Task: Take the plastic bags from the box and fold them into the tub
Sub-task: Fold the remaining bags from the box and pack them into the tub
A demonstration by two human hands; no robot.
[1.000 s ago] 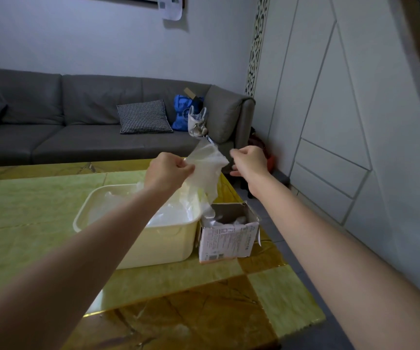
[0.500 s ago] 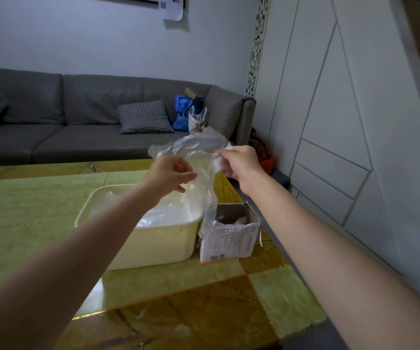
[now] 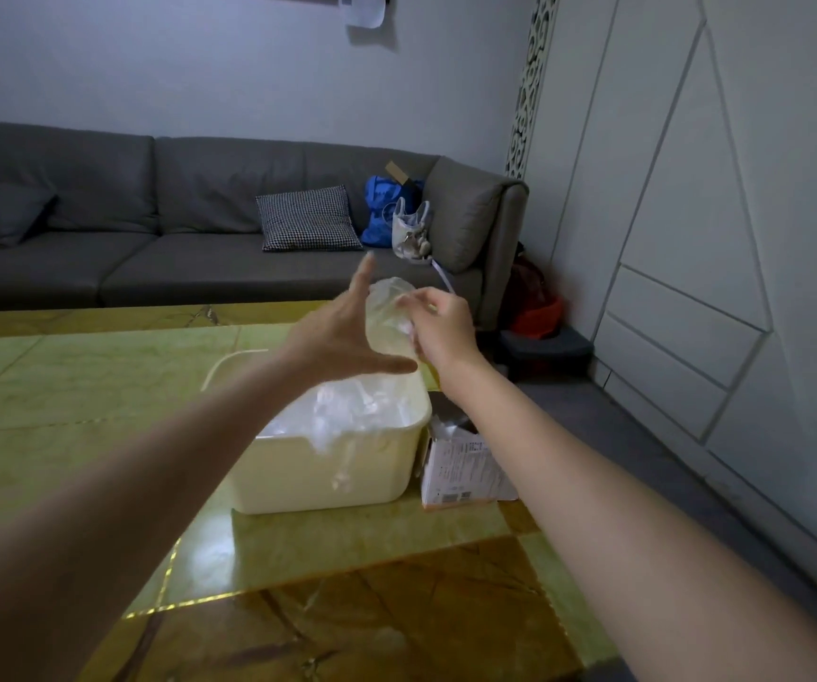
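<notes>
Pinching one plastic bag point(image 3: 387, 307), right hand point(image 3: 441, 332), left hand point(image 3: 342, 337) spread, one tub point(image 3: 328, 465), one box point(image 3: 465, 470)

The left hand point(image 3: 342, 337) is smeared by motion, its fingers point(image 3: 364, 273) barely traceable. It and its forearm cover the tub's point(image 3: 328, 465) far rim and left side. The right hand point(image 3: 443, 327) hides part of the clear bag point(image 3: 389, 312) it grips. The right forearm crosses the box point(image 3: 465, 470), whose printing is too small to read. The bench point(image 3: 77, 386) runs off the left edge.
</notes>
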